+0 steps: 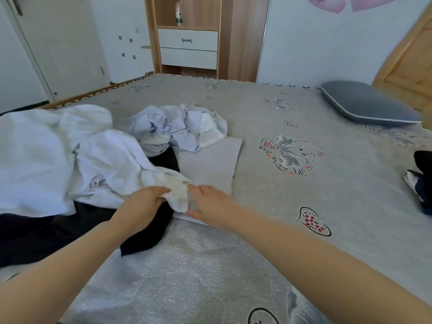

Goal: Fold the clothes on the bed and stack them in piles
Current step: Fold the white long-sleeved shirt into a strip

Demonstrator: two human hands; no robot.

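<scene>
A heap of unfolded clothes lies on the left of the bed (pixel 268 197): a white garment (pixel 46 148), a pale lilac shirt (pixel 168 122) behind it and a dark garment (pixel 35 230) underneath. A flat folded grey piece (pixel 210 164) lies beside the heap. My left hand (pixel 142 204) and my right hand (pixel 210 202) both grip the cream-white end of the white garment (pixel 177 192), over the near edge of the grey piece.
A grey pillow (pixel 367 104) lies at the far right by the wooden headboard (pixel 406 59). Dark clothing (pixel 420 181) sits at the right edge. Beyond the bed stand a wooden cabinet with white drawers (pixel 187 40) and a white door (pixel 58 43).
</scene>
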